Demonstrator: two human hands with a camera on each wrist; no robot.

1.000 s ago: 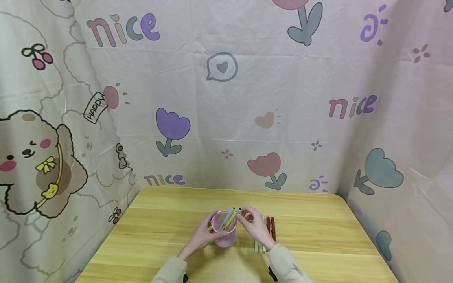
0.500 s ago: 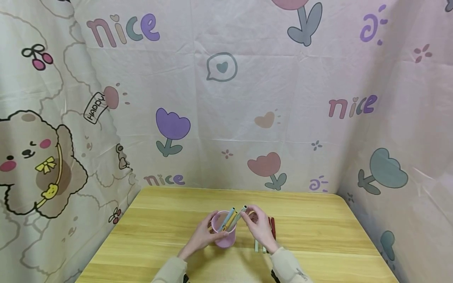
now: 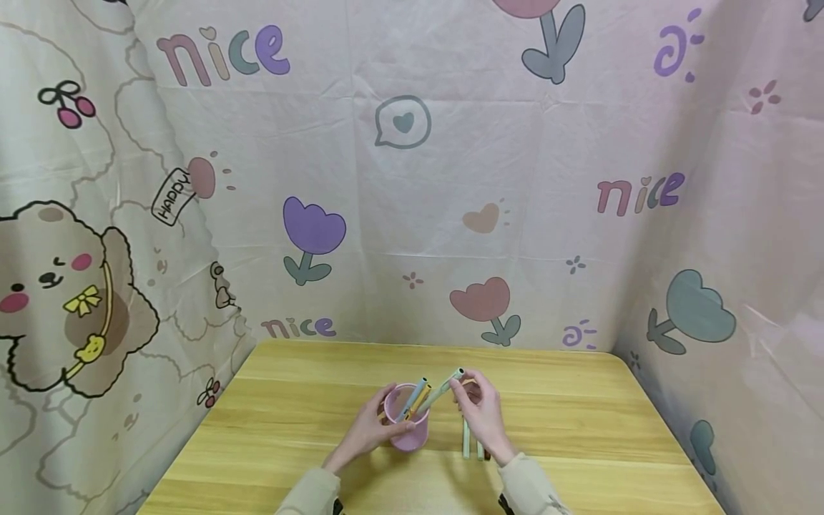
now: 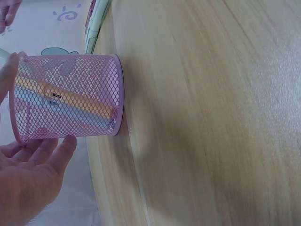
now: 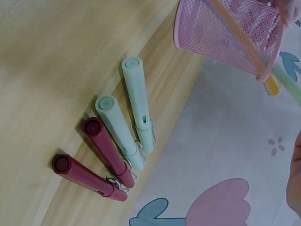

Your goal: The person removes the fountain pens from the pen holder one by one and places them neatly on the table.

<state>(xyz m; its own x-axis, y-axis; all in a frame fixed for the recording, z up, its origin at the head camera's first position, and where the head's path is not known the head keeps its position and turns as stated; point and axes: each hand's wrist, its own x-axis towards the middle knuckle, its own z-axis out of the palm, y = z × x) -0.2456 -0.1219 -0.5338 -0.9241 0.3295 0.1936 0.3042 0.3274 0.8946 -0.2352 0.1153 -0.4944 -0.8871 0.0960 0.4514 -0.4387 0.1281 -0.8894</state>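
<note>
A pink mesh pen cup stands on the table, held by my left hand with fingers and thumb around its rim and side. Inside lean a blue pen and a yellow-orange pen, seen through the mesh in the left wrist view. My right hand pinches a pale green pen near its upper end. That pen slants over the cup's right rim, its lower end at the mouth. Beneath the right hand lie two pale green pens and two dark red pens.
The wooden table extends around the cup on all sides. A printed cloth hangs behind its far edge and along both sides.
My right hand has moved right and slightly back, drawing the pale green pen's top away from the cup, so it slants more. The left hand and cup have stayed in place.
</note>
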